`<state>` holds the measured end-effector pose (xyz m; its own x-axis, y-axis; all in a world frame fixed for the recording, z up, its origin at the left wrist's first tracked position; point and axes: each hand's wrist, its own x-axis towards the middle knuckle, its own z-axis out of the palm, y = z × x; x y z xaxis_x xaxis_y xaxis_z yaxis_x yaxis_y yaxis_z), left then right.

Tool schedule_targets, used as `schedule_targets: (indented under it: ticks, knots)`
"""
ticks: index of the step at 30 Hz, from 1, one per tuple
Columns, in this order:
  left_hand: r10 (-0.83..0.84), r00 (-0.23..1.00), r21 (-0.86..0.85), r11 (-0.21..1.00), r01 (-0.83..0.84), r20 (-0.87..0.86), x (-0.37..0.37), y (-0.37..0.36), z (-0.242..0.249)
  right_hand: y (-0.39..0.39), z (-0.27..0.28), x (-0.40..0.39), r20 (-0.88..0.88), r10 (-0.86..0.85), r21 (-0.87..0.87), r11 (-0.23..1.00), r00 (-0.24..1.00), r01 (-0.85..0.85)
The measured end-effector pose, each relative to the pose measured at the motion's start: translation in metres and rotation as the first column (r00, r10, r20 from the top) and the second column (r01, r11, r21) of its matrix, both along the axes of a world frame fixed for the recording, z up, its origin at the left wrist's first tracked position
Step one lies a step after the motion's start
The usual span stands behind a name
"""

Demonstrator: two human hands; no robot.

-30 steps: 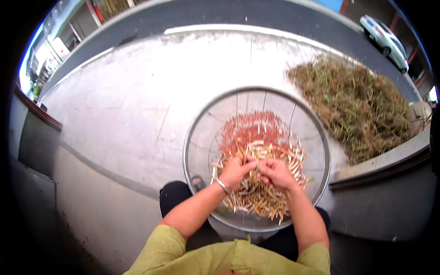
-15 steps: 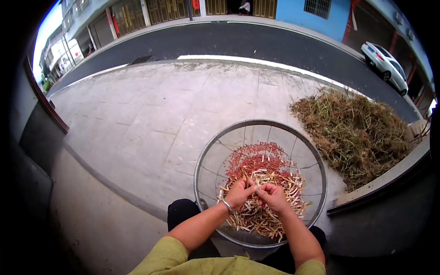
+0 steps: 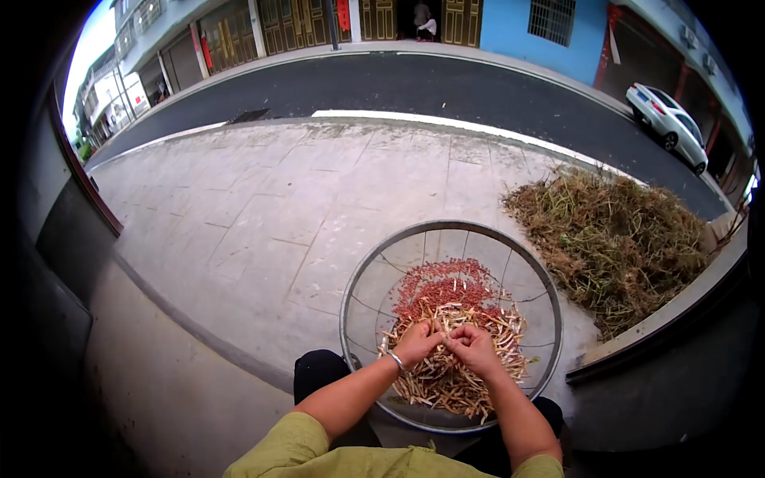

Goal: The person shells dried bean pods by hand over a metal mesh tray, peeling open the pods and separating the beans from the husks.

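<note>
Both my hands are over a round, shallow sieve [image 3: 345,307] with a metal rim, resting across my lap. My left hand [image 3: 417,344], with a silver bracelet at the wrist, is closed in a pinch. Fingertips of my right hand [image 3: 473,350] are pinched close against it. Between them is a small, pale dry bean pod, mostly hidden by the fingers. Dry bean pods [image 3: 446,390] lie heaped below the hands, tan and whitish. Loose red beans [image 3: 434,280] spread over the far part of the sieve.
A heap of dried bean plants [image 3: 613,239] lies on the pavement to the right, near a door sill [image 3: 661,323]. Beyond the paving runs a road [image 3: 382,84] with a parked white car [image 3: 669,123]. Across it, a person [image 3: 428,29] is in a doorway.
A brown pod that stuck up above my left hand no longer shows. My hands stay together over the heap. The view has tilted up slightly, so the scene sits lower.
</note>
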<state>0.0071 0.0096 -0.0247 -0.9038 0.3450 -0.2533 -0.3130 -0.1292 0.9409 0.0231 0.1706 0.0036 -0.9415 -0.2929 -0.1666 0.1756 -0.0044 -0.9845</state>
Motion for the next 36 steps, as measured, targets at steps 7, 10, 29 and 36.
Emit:
schedule_targets:
  ticks: [7,10,29,36]
  knots:
    - [-0.004,0.997,0.133,0.991,-0.007,0.082,0.005,0.005,0.012,0.005,-0.002,-0.002,0.114,0.039,-0.111,0.993,0.993,-0.026]
    - [0.019,0.998,0.190,0.981,-0.032,0.065,0.003,0.007,0.003,0.004,-0.002,-0.002,0.191,0.074,-0.097,0.994,0.979,-0.056]
    - [-0.002,0.965,0.444,0.888,-0.119,0.261,0.001,0.008,0.004,-0.004,0.004,-0.001,0.323,0.026,-0.287,0.955,0.946,0.072]
    - [0.036,0.954,0.385,0.910,-0.155,0.298,0.000,0.008,0.003,-0.006,-0.001,-0.002,0.320,-0.008,-0.290,0.951,0.947,0.106]
